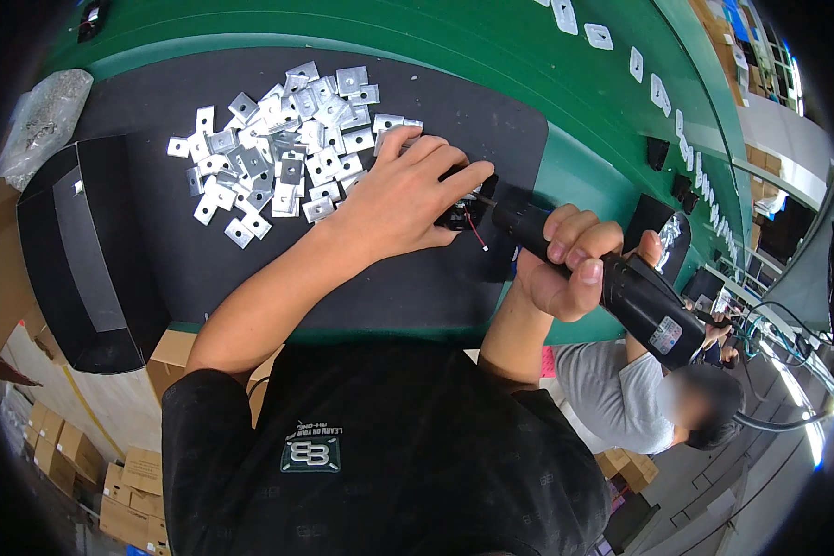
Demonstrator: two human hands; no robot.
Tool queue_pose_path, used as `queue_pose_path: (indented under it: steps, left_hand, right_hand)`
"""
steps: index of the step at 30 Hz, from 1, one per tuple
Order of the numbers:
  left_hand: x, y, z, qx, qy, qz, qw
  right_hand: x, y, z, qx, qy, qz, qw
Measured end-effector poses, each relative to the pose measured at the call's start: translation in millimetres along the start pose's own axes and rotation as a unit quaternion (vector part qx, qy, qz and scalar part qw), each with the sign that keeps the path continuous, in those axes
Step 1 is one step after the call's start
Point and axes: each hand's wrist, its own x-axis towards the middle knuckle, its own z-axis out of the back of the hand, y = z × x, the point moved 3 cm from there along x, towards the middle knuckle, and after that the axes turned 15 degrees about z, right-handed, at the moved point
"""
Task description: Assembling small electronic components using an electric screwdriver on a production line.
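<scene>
My left hand (400,196) is closed around a small black part (456,219) on the dark work mat; the fingers hide much of it. A thin red wire (474,230) with a white plug trails from this part toward me. My right hand (576,258) grips a black electric screwdriver (647,313), tilted nearly level. Its bit points left at the black part's right side; whether the tip touches a screw cannot be made out. Just beyond my left hand lies a loose heap of silvery metal brackets (278,157), each with a hole.
The dark mat (380,296) lies on a green bench. At the left stand a black open box (97,250) and a clear plastic bag (46,125). Along the green conveyor belt (612,111) lie white pieces. A black tray (656,232) holds a clear bag. Another person (616,394) is at the right.
</scene>
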Motion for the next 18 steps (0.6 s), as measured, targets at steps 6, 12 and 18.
queue_pose_path:
  steps: [6, 12, 18]
  left_hand:
    - [-0.6, 0.5, -0.8, 0.003, 0.000, -0.001, 1.000]
    - [0.6, -0.5, 0.0, 0.005, 0.000, 0.002, 1.000]
    - [0.7, 1.4, -0.7, 0.005, -0.004, 0.002, 1.000]
  right_hand:
    - [1.9, 3.0, 3.8, -0.005, 0.002, 0.006, 1.000]
    - [1.7, -0.1, 1.3, 0.001, -0.002, 0.008, 1.000]
    - [0.1, -3.7, -0.7, 0.003, -0.045, 0.021, 0.999]
